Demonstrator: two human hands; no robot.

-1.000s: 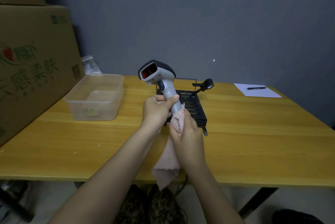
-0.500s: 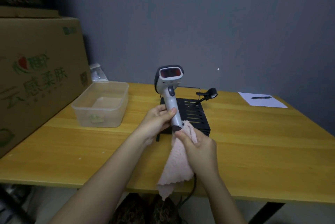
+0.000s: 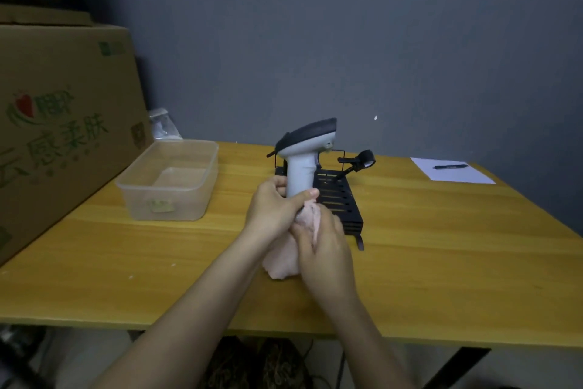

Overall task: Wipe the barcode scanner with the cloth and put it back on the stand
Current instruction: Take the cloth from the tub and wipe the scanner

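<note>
Grey wall is filling the background, and a yellow wooden table (image 3: 426,262) is stretching out beneath both hands. The left hand (image 3: 273,210) is clamping around the lower handle of the barcode scanner (image 3: 301,164), holding it upright just above the tabletop with its dark head pointing away to the right. The right hand (image 3: 321,250) is closing around the pink cloth (image 3: 284,259), pressing it against the base of the handle directly below the left thumb, so the two hands are touching.

Just beyond the hands, the black stand (image 3: 340,199) is sitting empty, its gooseneck holder (image 3: 362,160) rising behind and to the right of the scanner. A clear plastic tub (image 3: 170,180) is resting well off to the left of the left hand, with a cardboard box (image 3: 60,123) further left. Paper and a pen (image 3: 449,167) are lying far off to the right.

Wiping appears to be under way at the handle; returning the scanner to the stand is yet to be done.

The scan window is facing away, the bottom of the handle is hiding beneath cloth and fingers, and any cable is impossible to make out.
</note>
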